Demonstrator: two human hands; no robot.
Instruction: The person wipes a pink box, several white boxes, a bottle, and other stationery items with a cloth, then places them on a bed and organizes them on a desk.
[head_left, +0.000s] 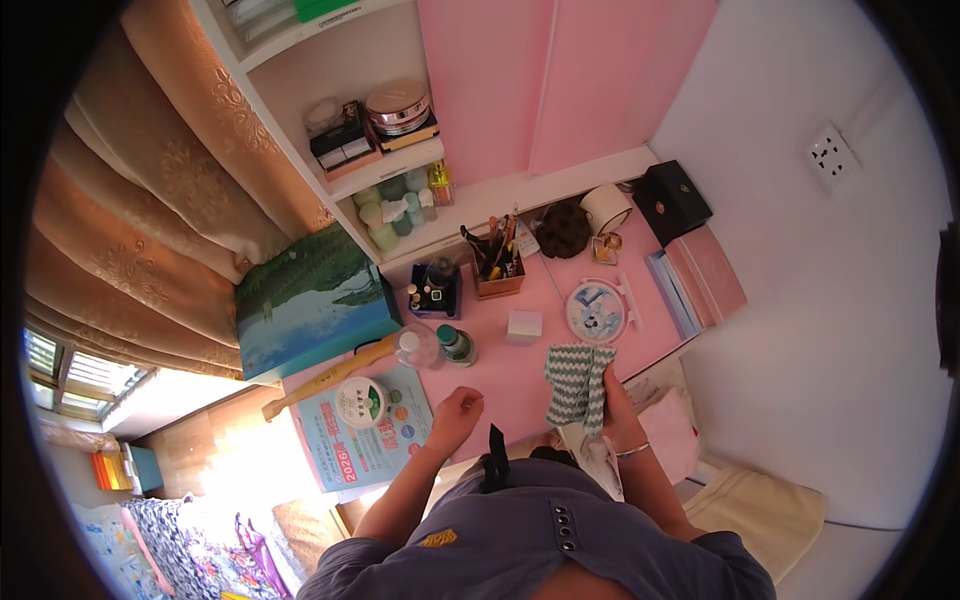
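A green-and-white zigzag-striped cloth (574, 386) hangs folded from my right hand (624, 412), over the front edge of the pink desktop (510, 382). My left hand (456, 414), fingers loosely curled, hovers near the desk's front; no object shows in it. Beyond the left hand stand a green-capped bottle (457, 346) and a clear bottle with a white cap (417, 346). A small white-and-pink box (524, 327) lies further back between the hands. Behind the cloth is a round white-framed mirror (597, 311) on a stand.
A round white tub (361, 402) sits on a printed blue sheet (337, 450) at the left, beside a long wooden tool (322, 379). Along the back are a pen holder (499, 277), a dark box of small bottles (435, 296) and a brown hair bun (564, 229). Pink boxes (705, 274) stand right.
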